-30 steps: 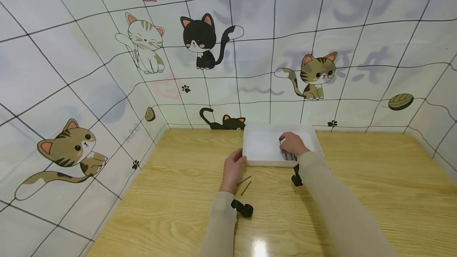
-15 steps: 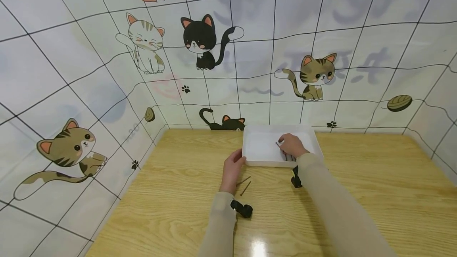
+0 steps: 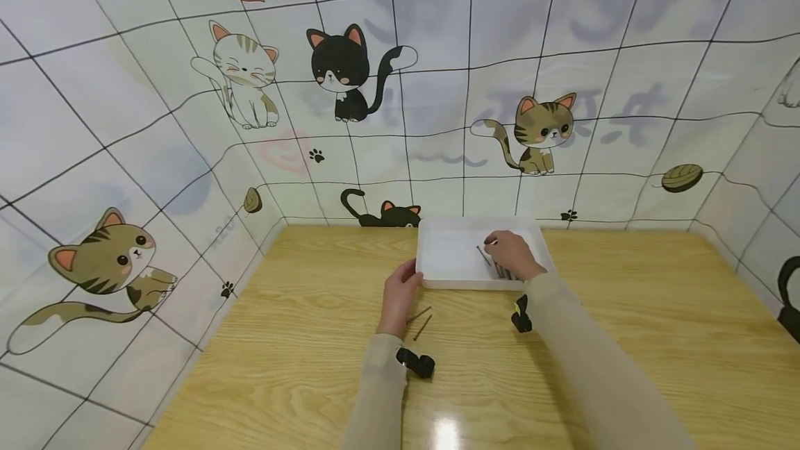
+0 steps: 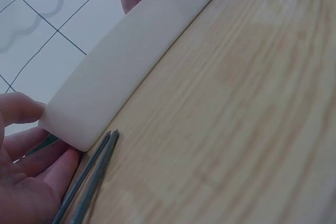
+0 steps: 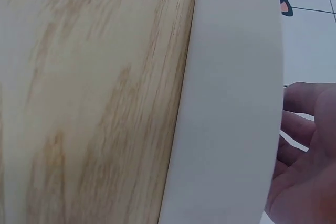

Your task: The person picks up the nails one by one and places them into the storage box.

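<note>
A shallow white tray (image 3: 459, 283) stands on the wooden table near the wall. My left hand (image 3: 398, 297) holds its front left corner, thumb at the front and fingers along the side. Beside this hand two long metal nails (image 4: 100, 169) lie on the table, pointed ends close together in the left wrist view. Inside the tray my right hand (image 3: 514, 255) is low over several nails (image 3: 500, 271) lying side by side, partly hidden under it. One more nail (image 3: 484, 255) lies slanted just left of its fingers. The tray wall hides the right fingertips in the right wrist view.
The wooden table (image 3: 300, 353) meets cat-patterned sheeting (image 3: 437, 110) at the back and left. Each wrist carries a small black camera, such as the left one (image 3: 417, 362). The tray's back edge is close to the sheeting.
My right hand has shifted slightly within the tray, and the slanted nail now shows left of its fingers. The left hand stays at the corner. The head view has turned a little right.
</note>
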{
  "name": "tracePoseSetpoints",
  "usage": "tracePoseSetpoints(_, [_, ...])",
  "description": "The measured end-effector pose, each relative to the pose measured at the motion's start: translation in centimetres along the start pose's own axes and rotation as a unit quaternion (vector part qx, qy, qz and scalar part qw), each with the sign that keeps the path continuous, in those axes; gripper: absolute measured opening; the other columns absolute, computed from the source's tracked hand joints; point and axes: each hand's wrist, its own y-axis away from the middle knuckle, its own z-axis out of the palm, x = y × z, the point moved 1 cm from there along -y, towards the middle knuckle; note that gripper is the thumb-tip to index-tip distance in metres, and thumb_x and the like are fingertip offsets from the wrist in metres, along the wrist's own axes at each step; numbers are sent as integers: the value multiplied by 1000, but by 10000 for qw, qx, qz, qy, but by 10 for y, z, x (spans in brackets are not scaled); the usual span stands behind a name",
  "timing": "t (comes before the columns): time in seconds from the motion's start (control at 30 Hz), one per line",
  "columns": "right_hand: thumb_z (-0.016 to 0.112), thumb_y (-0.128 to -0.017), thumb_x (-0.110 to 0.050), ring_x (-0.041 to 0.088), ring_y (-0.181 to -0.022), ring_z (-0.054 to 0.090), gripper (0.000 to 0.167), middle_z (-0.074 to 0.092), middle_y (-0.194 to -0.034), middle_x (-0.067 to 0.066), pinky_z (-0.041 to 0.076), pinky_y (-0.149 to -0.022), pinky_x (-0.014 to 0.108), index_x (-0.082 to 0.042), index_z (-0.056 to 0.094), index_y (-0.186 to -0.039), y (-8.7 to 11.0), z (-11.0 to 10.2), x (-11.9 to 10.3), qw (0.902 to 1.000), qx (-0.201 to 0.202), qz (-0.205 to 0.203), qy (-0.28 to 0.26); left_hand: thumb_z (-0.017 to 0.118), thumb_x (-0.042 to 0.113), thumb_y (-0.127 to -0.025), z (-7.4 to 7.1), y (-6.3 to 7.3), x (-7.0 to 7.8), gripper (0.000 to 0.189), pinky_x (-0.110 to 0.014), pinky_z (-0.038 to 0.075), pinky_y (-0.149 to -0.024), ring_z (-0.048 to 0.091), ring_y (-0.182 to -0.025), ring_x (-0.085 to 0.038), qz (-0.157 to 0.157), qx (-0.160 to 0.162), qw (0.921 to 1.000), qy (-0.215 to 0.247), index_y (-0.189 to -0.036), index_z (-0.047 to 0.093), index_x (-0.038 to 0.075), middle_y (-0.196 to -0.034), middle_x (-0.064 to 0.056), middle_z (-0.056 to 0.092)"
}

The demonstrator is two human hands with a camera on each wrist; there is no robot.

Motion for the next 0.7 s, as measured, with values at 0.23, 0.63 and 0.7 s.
tracePoseSetpoints(0.23, [47, -91, -21, 30, -95, 54, 31, 57, -111, 17, 44, -76, 44, -3, 57, -115, 7, -7, -3, 9997, 170, -175, 80, 56, 21, -87, 1, -2, -1, 38, -35, 36, -95, 48, -112, -14, -33, 21, 10000, 51, -125, 53, 15, -121, 0, 54])
tracePoseSetpoints(0.63, [48, -91, -22, 22, -68, 55, 30, 59, -99, 10, 44, -57, 32, -6, 58, -115, 34, -9, -23, 9964, 398, -459, -591, 55, 18, -88, 0, 2, 5, 40, -36, 36, -94, 48, -111, -16, 7, -89, 9998, 178, -127, 51, 10, -123, -5, 53])
tracePoseSetpoints(0.7, [48, -91, -22, 25, -70, 56, 30, 60, -97, 12, 44, -54, 31, -6, 58, -115, 39, -9, -24, 9947, 404, -508, -800, 56, 18, -87, 0, 2, 5, 40, -35, 36, -94, 48, -111, -16, 15, -85, 9998, 196, -126, 51, 11, -122, -4, 54])
